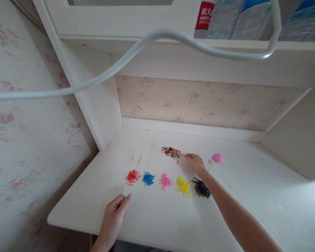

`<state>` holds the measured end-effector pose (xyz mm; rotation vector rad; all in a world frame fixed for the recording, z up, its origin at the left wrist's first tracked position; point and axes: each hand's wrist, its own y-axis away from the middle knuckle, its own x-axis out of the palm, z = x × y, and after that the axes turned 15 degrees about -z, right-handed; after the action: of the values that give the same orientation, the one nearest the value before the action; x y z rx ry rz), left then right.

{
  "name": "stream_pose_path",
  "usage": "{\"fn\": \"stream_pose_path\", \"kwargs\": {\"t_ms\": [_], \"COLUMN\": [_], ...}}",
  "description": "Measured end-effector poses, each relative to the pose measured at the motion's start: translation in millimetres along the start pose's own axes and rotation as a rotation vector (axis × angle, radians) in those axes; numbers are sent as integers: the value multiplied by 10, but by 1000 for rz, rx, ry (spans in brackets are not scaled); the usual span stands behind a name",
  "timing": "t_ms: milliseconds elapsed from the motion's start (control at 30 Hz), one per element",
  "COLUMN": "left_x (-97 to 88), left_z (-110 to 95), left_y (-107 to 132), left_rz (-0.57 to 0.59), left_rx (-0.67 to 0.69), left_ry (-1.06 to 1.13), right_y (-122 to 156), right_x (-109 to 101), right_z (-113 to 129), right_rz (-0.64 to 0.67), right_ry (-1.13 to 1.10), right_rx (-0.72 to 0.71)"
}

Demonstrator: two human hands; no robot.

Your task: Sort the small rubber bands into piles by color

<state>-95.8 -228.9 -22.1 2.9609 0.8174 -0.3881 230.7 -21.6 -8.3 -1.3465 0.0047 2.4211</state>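
Observation:
My right hand (195,162) reaches to the right edge of a mixed pile of small coloured rubber bands (171,152). Its fingertips are pinched together there, and what they grip, if anything, is too small to make out. My left hand (116,210) rests closed near the front of the table, thumb on top, just below the red rubber bands (132,177). To the right of these lie separate heaps of blue rubber bands (148,178), pink rubber bands (165,181), yellow rubber bands (183,186) and black rubber bands (201,188), the last partly behind my right forearm.
A pink-topped clear container (217,159) lies beyond my right wrist on the white table (147,217). A thick pale cable (162,34) crosses the upper view. Overhead, a shelf (131,21) holds water bottles (252,21); a side panel (94,91) stands left.

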Motion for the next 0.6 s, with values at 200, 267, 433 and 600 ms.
{"fn": "stream_pose_path", "kwargs": {"t_ms": [200,267,433,600], "left_x": [-4,-7,-10,-14], "left_z": [37,40,7,-46], "left_y": [-2,0,10,17], "left_rz": [15,16,20,15], "left_rx": [4,6,0,3], "left_ry": [10,10,0,-9], "right_y": [136,133,78,83], "right_x": [-61,-73,-74,-61], "right_z": [65,93,169,206], "right_rz": [31,45,77,68], "right_ry": [182,227,295,319], "right_rx": [-62,-63,-55,-73]}}
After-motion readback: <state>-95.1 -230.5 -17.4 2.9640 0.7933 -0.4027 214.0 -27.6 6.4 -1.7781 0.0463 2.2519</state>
